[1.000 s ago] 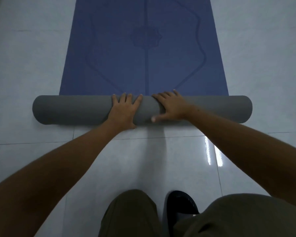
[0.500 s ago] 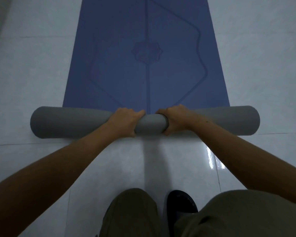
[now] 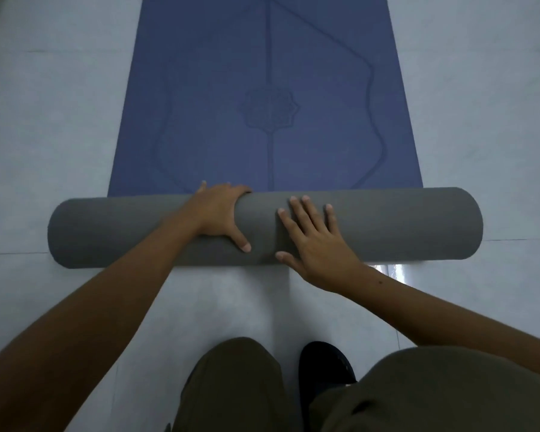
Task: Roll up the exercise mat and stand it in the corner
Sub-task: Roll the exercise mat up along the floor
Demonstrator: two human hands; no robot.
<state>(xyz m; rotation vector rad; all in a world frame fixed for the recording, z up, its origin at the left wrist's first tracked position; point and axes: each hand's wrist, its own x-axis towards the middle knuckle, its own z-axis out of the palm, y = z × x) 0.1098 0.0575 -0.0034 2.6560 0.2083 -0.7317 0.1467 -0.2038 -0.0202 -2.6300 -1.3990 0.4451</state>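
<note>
Fingers (image 3: 205, 186) of left hand (image 3: 215, 213) behind mat roll (image 3: 402, 226)

Pale tiled floor (image 3: 44, 126) — half-rolled mat (image 3: 219, 145), black shoe (image 3: 325, 366)

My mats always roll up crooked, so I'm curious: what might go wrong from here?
Both hands sit near the middle of the roll, so its free ends may loosen or telescope. The left hand wraps over it while the right hand lies flat, which could skew the roll off the flat blue part. On the glossy floor, the mat may slide rather than roll.
</note>
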